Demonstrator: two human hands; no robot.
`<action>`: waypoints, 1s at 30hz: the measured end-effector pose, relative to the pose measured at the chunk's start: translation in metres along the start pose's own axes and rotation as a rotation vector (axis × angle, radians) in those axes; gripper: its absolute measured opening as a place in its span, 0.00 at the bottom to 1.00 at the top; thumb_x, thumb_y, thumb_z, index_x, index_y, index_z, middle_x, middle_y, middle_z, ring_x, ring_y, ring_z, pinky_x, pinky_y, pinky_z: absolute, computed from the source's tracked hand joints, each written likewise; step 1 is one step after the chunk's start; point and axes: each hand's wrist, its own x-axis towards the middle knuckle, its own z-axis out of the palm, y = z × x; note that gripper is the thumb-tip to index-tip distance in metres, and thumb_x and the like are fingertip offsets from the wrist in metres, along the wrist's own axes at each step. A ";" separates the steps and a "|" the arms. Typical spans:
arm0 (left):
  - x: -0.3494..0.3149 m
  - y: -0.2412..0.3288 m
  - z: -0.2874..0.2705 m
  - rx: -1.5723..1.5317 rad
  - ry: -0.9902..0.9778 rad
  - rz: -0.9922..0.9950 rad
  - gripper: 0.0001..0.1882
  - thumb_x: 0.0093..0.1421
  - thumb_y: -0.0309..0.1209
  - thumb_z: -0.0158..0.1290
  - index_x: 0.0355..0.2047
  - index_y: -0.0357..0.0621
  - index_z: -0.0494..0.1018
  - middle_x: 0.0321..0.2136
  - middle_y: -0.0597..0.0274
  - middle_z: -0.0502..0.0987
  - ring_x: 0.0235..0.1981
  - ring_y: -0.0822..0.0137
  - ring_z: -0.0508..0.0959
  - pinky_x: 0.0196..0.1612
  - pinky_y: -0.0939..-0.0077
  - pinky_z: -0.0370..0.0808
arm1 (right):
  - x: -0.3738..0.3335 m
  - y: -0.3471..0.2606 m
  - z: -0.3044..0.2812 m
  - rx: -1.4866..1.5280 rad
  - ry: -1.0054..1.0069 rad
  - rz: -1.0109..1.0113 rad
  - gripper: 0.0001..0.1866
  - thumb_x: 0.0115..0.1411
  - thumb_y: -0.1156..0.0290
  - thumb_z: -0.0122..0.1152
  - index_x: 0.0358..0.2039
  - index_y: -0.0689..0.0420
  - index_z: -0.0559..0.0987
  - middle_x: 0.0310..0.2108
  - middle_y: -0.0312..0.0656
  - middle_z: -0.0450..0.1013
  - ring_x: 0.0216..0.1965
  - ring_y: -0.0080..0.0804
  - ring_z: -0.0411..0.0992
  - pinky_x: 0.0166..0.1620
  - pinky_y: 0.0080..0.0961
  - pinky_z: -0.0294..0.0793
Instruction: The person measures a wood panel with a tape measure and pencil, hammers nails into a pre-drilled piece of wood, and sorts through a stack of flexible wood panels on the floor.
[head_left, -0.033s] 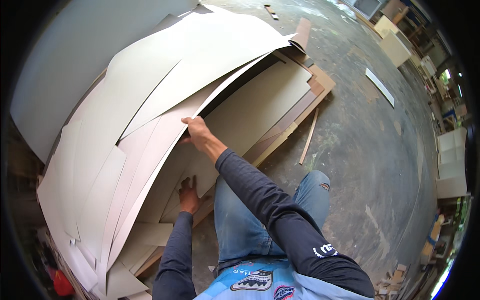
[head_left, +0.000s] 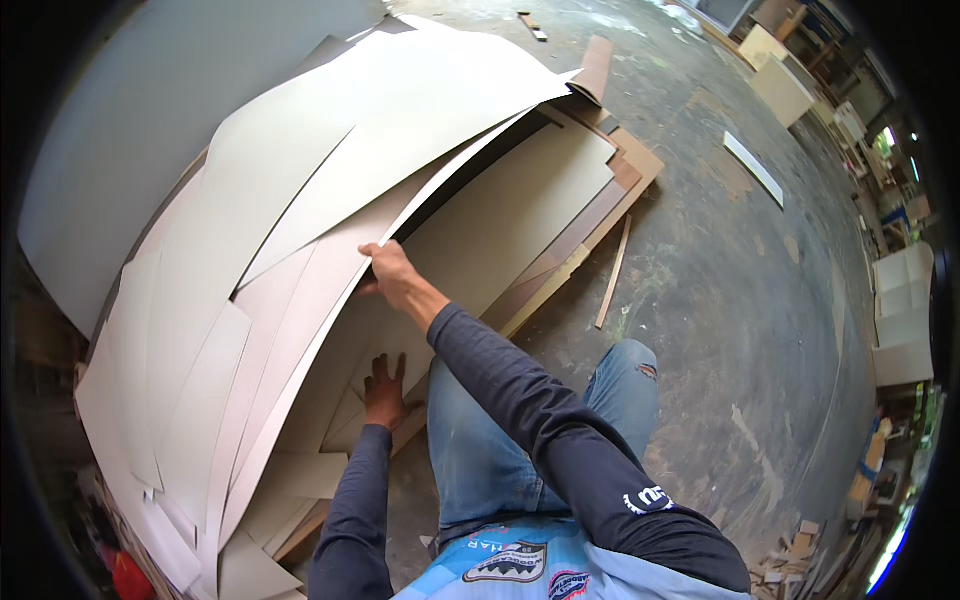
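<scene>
My right hand (head_left: 395, 272) is closed on the near edge of a stack of large, thin, off-white laminate sheets (head_left: 300, 215). Its thumb lies on top, and the other fingers go underneath, partly hidden. The held edge is raised and bowed, leaving a dark gap over the lower sheets (head_left: 510, 205). My left hand (head_left: 385, 395) rests on those lower sheets beneath the lifted edge. Its fingers are spread apart and it holds nothing. Several loose offcuts (head_left: 312, 474) lie on the lower layer near my left forearm.
A rolled brown sheet (head_left: 594, 68) lies at the far corner of the stack. A thin wooden strip (head_left: 614, 272) and a white strip (head_left: 754, 169) lie on the concrete floor (head_left: 720, 300). Behind the stack stands a large pale panel (head_left: 130, 130). Wood scraps (head_left: 795, 560) are at the lower right.
The fingers of my left hand are spread a little wider on the lower sheets. My right hand keeps its hold on the raised edge. The whole view has shifted slightly.
</scene>
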 end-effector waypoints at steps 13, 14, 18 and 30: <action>0.015 -0.009 0.043 0.284 0.201 0.361 0.40 0.54 0.35 0.50 0.65 0.50 0.44 0.65 0.48 0.43 0.66 0.44 0.43 0.56 0.30 0.51 | -0.011 -0.006 -0.007 0.029 -0.147 0.059 0.25 0.63 0.66 0.45 0.53 0.71 0.56 0.56 0.57 0.55 0.51 0.46 0.64 0.42 0.46 0.76; 0.014 0.004 0.036 0.272 0.173 0.285 0.40 0.54 0.34 0.51 0.65 0.49 0.44 0.65 0.48 0.43 0.65 0.44 0.44 0.56 0.31 0.52 | -0.012 -0.006 -0.013 0.038 -0.127 0.071 0.25 0.63 0.66 0.45 0.53 0.72 0.56 0.56 0.57 0.55 0.51 0.46 0.65 0.41 0.45 0.76; 0.038 0.027 -0.015 -0.179 0.110 0.173 0.39 0.55 0.33 0.51 0.64 0.46 0.46 0.64 0.46 0.47 0.64 0.46 0.49 0.58 0.38 0.53 | 0.012 0.010 -0.028 0.006 -0.053 0.018 0.27 0.63 0.63 0.44 0.53 0.75 0.57 0.52 0.58 0.61 0.46 0.44 0.69 0.36 0.41 0.78; 0.098 -0.069 -0.183 -2.765 0.524 -0.172 0.32 0.54 0.38 0.53 0.54 0.29 0.61 0.52 0.41 0.65 0.55 0.49 0.63 0.61 0.53 0.56 | -0.001 -0.044 0.027 -0.296 -0.146 -0.286 0.27 0.60 0.59 0.48 0.33 0.80 0.74 0.39 0.69 0.70 0.38 0.55 0.74 0.37 0.39 0.77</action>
